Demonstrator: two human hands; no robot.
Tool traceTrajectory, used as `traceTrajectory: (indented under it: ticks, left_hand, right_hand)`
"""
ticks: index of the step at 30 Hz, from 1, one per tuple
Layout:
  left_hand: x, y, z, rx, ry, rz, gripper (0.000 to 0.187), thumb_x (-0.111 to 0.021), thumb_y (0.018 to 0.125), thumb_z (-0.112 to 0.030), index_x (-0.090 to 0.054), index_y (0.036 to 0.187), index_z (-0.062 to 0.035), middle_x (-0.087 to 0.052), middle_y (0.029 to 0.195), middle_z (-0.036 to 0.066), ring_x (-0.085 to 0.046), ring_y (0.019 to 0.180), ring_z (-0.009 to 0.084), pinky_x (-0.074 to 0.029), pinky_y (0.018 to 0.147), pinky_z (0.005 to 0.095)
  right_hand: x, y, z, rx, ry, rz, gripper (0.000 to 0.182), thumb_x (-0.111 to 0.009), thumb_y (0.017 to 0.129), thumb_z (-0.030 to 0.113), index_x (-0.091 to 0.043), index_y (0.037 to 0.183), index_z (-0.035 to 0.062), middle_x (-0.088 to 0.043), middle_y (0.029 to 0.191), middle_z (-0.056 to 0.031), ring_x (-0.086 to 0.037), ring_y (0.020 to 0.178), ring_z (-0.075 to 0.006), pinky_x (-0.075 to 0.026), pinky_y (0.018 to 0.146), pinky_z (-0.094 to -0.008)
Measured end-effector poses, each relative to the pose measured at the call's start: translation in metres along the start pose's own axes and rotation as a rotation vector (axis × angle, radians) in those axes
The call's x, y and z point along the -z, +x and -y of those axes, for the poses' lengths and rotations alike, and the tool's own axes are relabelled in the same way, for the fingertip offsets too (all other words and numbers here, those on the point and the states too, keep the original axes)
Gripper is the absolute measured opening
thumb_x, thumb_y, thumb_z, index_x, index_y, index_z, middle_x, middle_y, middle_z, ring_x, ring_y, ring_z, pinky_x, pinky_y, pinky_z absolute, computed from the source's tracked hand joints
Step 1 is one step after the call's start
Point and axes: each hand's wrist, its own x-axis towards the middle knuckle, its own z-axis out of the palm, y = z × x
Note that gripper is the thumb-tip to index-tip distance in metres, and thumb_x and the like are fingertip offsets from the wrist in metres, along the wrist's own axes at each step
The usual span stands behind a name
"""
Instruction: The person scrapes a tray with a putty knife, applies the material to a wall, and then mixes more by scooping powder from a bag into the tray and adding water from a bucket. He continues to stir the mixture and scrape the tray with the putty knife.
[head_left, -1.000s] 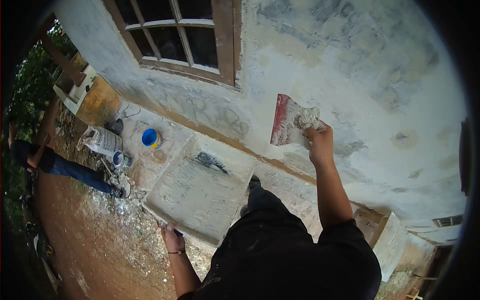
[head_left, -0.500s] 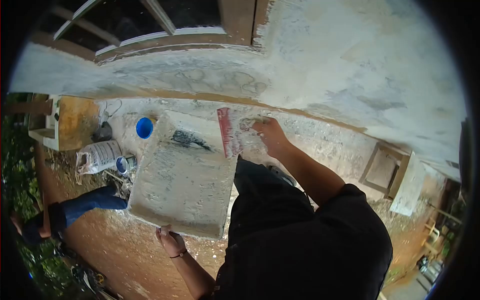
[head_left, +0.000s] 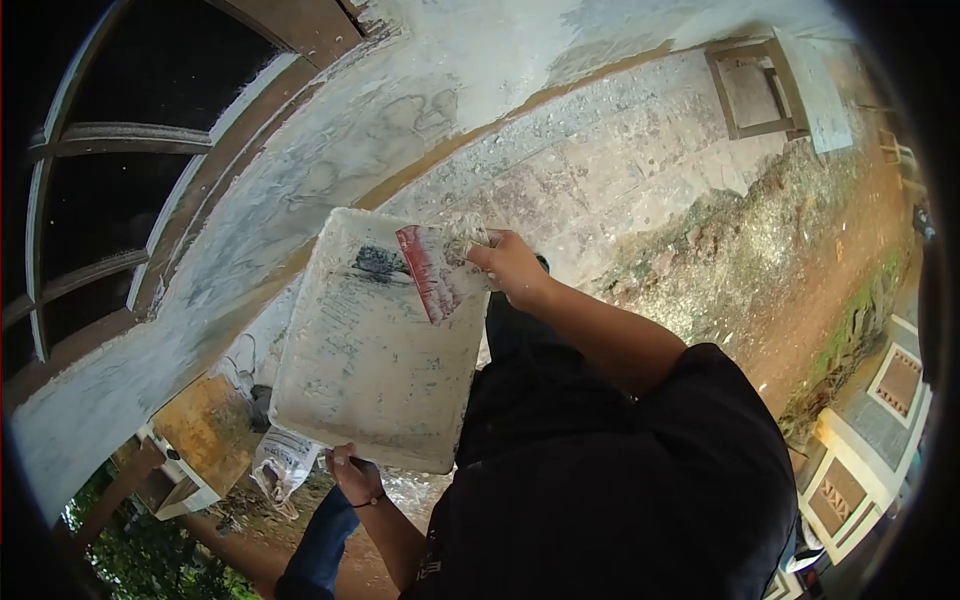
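Board (head_left: pixel 375 350): flat, plaster-smeared, tilted, a dark smudge near its upper edge. Left hand (head_left: pixel 352 476) below the board's lower edge, fingers closed on the board's handle. Scraper (head_left: pixel 432 268): red-edged blade resting on the board's upper right corner, held in the closed right hand (head_left: pixel 512 268). Plastered wall (head_left: pixel 330 170) above the board; window (head_left: pixel 130 150) to the board's upper left; sack (head_left: pixel 283 462) just below the board's lower left corner.

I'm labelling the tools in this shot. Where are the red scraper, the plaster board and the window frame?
red scraper (head_left: pixel 428 272), head view, middle of the blade.
plaster board (head_left: pixel 375 360), head view, bare middle of its face.
window frame (head_left: pixel 215 170), head view, lower wooden rail.
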Motion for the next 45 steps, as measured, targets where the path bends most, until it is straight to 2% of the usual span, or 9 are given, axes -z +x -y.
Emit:
traceTrajectory:
  ticks: [1, 4, 7, 18, 23, 28, 34, 38, 45]
  left_hand:
    - [-0.001, 0.015, -0.010, 0.132, -0.269, 0.194, 0.035, -0.052, 0.063, -0.009, -0.048, 0.096, 0.0013, -0.051, 0.098, 0.011, -0.047, 0.089, 0.0236, -0.039, 0.083, 0.0341]
    - [0.012, 0.058, 0.001, 0.162, -0.115, 0.102, 0.043, -0.050, 0.062, -0.009, -0.047, 0.103, 0.0035, -0.049, 0.098, 0.010, -0.048, 0.088, 0.0235, -0.040, 0.082, 0.0337]
    - [0.042, 0.096, 0.011, 0.205, 0.088, 0.430, 0.039, -0.050, 0.065, -0.011, -0.048, 0.101, 0.0016, -0.051, 0.093, 0.009, -0.050, 0.084, 0.0210, -0.044, 0.076, 0.0321]
    - [0.101, 0.119, 0.104, 0.362, 0.252, 0.420, 0.049, -0.050, 0.064, -0.008, -0.044, 0.113, -0.0026, -0.052, 0.099, 0.010, -0.054, 0.084, 0.0208, -0.048, 0.067, 0.0337]
    - [0.116, 0.108, 0.151, 0.368, 0.323, 0.454, 0.051, -0.050, 0.064, -0.008, -0.043, 0.114, -0.0035, -0.052, 0.101, 0.011, -0.054, 0.085, 0.0227, -0.048, 0.064, 0.0339]
    - [0.143, 0.079, 0.203, 0.262, 0.355, 0.561, 0.047, -0.049, 0.064, -0.008, -0.045, 0.110, 0.0003, -0.052, 0.100, 0.011, -0.055, 0.083, 0.0201, -0.048, 0.062, 0.0299]
    - [0.201, 0.026, 0.288, 0.157, 0.161, 0.628, 0.042, -0.050, 0.065, -0.006, -0.045, 0.106, 0.0018, -0.051, 0.095, 0.010, -0.053, 0.078, 0.0199, -0.046, 0.060, 0.0289]
    - [0.255, -0.011, 0.306, 0.218, 0.210, 0.535, 0.043, -0.050, 0.064, -0.006, -0.045, 0.106, 0.0012, -0.051, 0.098, 0.012, -0.055, 0.083, 0.0223, -0.049, 0.066, 0.0326]
    - [0.314, 0.000, 0.358, 0.440, 0.240, 0.576, 0.039, -0.051, 0.067, -0.008, -0.047, 0.106, -0.0019, -0.052, 0.097, 0.008, -0.055, 0.083, 0.0204, -0.049, 0.066, 0.0327]
  right_hand:
    - [-0.004, -0.005, -0.018, 0.037, -0.007, -0.066, 0.024, -0.058, 0.072, 0.016, -0.061, 0.085, -0.0040, -0.059, 0.070, -0.0068, -0.052, 0.058, -0.0123, -0.041, 0.053, -0.0268]
    - [-0.021, -0.027, -0.078, 0.088, 0.068, -0.225, 0.023, -0.056, 0.074, 0.016, -0.059, 0.084, -0.0045, -0.056, 0.070, -0.0055, -0.049, 0.057, -0.0112, -0.039, 0.051, -0.0266]
    - [-0.056, -0.064, -0.123, 0.042, 0.278, -0.420, 0.019, -0.054, 0.074, 0.010, -0.060, 0.085, -0.0040, -0.059, 0.076, -0.0078, -0.057, 0.064, -0.0143, -0.044, 0.056, -0.0270]
    - [-0.064, -0.147, -0.283, -0.092, 0.304, -0.842, 0.021, -0.054, 0.074, 0.007, -0.057, 0.089, -0.0056, -0.059, 0.073, -0.0081, -0.057, 0.059, -0.0141, -0.043, 0.050, -0.0268]
    - [-0.028, -0.171, -0.376, -0.128, 0.123, -0.875, 0.019, -0.057, 0.072, 0.012, -0.059, 0.083, -0.0034, -0.057, 0.068, -0.0085, -0.053, 0.056, -0.0144, -0.041, 0.050, -0.0286]
    - [-0.010, -0.233, -0.442, -0.059, 0.201, -0.881, 0.018, -0.056, 0.073, 0.012, -0.059, 0.085, -0.0020, -0.057, 0.069, -0.0075, -0.053, 0.058, -0.0139, -0.042, 0.052, -0.0284]
    - [0.006, -0.301, -0.550, 0.081, 0.575, -0.856, 0.022, -0.052, 0.075, 0.008, -0.055, 0.093, -0.0039, -0.058, 0.081, -0.0079, -0.056, 0.067, -0.0158, -0.045, 0.060, -0.0285]
    - [-0.004, -0.360, -0.614, 0.014, 0.670, -1.014, 0.023, -0.053, 0.076, 0.009, -0.053, 0.094, -0.0037, -0.059, 0.082, -0.0097, -0.058, 0.067, -0.0183, -0.047, 0.059, -0.0291]
    - [-0.015, -0.403, -0.684, -0.088, 0.621, -0.950, 0.021, -0.050, 0.077, 0.008, -0.053, 0.091, -0.0068, -0.059, 0.080, -0.0112, -0.060, 0.070, -0.0198, -0.049, 0.063, -0.0304]
